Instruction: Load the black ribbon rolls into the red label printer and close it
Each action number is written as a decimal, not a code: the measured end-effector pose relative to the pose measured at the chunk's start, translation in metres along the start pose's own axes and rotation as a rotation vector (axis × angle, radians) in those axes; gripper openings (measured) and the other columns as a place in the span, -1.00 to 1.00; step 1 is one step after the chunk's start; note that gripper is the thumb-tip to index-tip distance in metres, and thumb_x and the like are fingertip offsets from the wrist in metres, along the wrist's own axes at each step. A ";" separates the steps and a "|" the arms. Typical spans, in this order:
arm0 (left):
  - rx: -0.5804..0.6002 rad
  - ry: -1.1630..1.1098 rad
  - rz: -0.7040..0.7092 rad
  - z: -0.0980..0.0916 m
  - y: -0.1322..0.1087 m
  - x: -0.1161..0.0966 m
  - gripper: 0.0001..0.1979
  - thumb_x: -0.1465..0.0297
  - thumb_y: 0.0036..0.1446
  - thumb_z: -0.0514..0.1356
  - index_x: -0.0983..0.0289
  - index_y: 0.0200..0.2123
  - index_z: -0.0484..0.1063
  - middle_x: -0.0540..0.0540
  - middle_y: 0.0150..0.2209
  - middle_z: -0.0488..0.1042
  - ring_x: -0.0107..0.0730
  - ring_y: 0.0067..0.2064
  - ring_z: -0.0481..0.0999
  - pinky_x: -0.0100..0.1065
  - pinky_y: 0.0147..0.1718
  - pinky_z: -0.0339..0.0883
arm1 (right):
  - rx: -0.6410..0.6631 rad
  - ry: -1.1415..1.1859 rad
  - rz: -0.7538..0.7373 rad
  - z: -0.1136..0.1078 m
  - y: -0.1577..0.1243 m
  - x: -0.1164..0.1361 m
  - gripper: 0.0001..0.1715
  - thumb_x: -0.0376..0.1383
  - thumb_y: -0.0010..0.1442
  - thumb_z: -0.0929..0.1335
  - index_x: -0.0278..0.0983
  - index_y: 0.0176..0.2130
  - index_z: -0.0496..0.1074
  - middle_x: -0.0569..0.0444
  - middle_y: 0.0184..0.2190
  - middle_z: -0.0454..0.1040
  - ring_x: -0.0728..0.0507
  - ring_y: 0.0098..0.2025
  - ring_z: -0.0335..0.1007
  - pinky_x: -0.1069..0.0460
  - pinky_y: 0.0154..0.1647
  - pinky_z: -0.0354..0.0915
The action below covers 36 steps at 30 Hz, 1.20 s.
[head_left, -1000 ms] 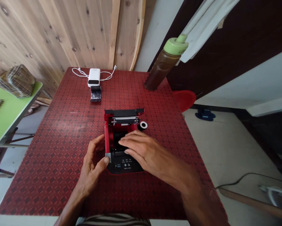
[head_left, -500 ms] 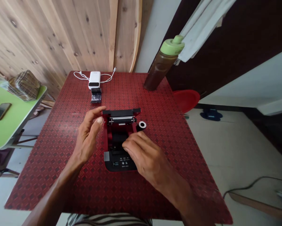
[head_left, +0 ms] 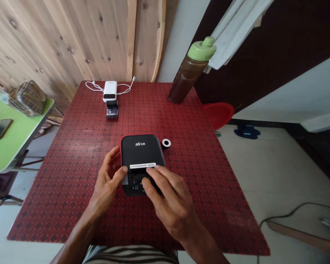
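On the red patterned tabletop [head_left: 71, 190], near the edge before me, a black-and-red compact label printer [head_left: 141, 152] sat with its lid shut, and my 2 hands lay at its front. My left hand [head_left: 107, 181] was half open, with its thumb touching the printer's front left corner; my right hand [head_left: 170, 200] was spread, its fingers [head_left: 156, 179] laid across the front just below a white warning label [head_left: 142, 166]. Neither hand gripped the printer. It looked light and stiff, though its smooth plastic shell seemed likely to slip, so I judged the 2 long sides the surest place to hold it. A small white-and-black ring [head_left: 166, 143] lay just beside its far right corner, the only thing close enough to obstruct a hand. Farther off stood a white power bank [head_left: 110, 91] with a white cable [head_left: 93, 85], a small black block [head_left: 112, 109], and a green-capped bottle [head_left: 191, 71] of brown liquid.
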<state>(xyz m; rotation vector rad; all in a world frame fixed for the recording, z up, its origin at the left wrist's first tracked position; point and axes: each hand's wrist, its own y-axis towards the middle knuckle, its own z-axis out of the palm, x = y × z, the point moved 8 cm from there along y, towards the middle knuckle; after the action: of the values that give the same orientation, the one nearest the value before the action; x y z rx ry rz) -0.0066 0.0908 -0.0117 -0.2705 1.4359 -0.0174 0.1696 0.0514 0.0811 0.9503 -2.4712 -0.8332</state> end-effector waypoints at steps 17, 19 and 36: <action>-0.005 0.021 -0.015 -0.002 -0.002 0.001 -0.34 0.10 0.28 0.42 0.15 0.37 0.44 0.26 0.39 0.52 0.14 0.39 0.53 0.07 0.29 0.50 | 0.069 0.244 0.155 0.007 -0.001 -0.016 -0.53 -0.55 0.45 0.35 -0.27 0.27 0.47 -0.14 0.17 0.69 -0.27 0.29 0.61 -0.21 0.25 0.59; -0.007 0.004 -0.035 -0.005 -0.009 0.003 -0.37 0.09 0.30 0.41 0.14 0.35 0.47 0.24 0.36 0.55 0.11 0.36 0.57 0.06 0.29 0.50 | 0.017 0.274 0.204 0.001 -0.008 -0.020 -0.47 -0.54 0.45 0.37 -0.28 0.33 0.42 -0.17 0.18 0.67 -0.26 0.30 0.59 -0.20 0.28 0.58; -0.030 0.023 -0.047 -0.003 -0.026 0.001 -0.45 0.13 0.31 0.39 0.11 0.31 0.48 0.22 0.32 0.59 0.04 0.22 0.67 -0.03 0.10 0.60 | -0.044 0.185 0.630 0.018 -0.079 -0.027 -0.40 -0.04 0.54 0.36 -0.30 0.38 0.32 -0.28 0.08 0.69 -0.33 0.04 0.75 -0.19 -0.05 0.71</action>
<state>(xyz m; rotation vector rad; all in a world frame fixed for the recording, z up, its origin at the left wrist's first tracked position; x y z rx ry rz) -0.0056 0.0651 -0.0082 -0.3298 1.4534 -0.0378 0.2172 0.0296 0.0138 0.1829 -2.3561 -0.5477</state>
